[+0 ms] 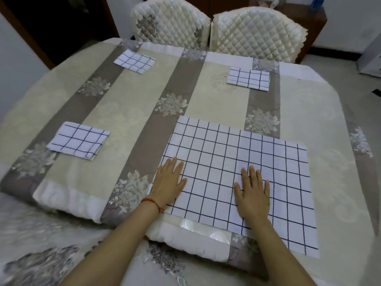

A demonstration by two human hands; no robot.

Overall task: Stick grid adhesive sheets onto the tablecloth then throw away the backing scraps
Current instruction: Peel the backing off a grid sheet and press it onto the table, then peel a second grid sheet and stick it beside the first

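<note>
grid sheet [237, 172] under my flat, empty left hand [170, 180] and right hand [253, 195]; uneven pressing could trap wrinkles over the glossy backing [204, 230]

Four grid sheets: one large unfolded sheet [237, 172] and three small folded ones [78, 139] [134, 61] [248, 78]. One tablecloth [127, 112]. Two quilted chairs [169, 21] [257, 32]. Two hands [170, 180] [253, 193]. One red wrist string [151, 202].
</note>
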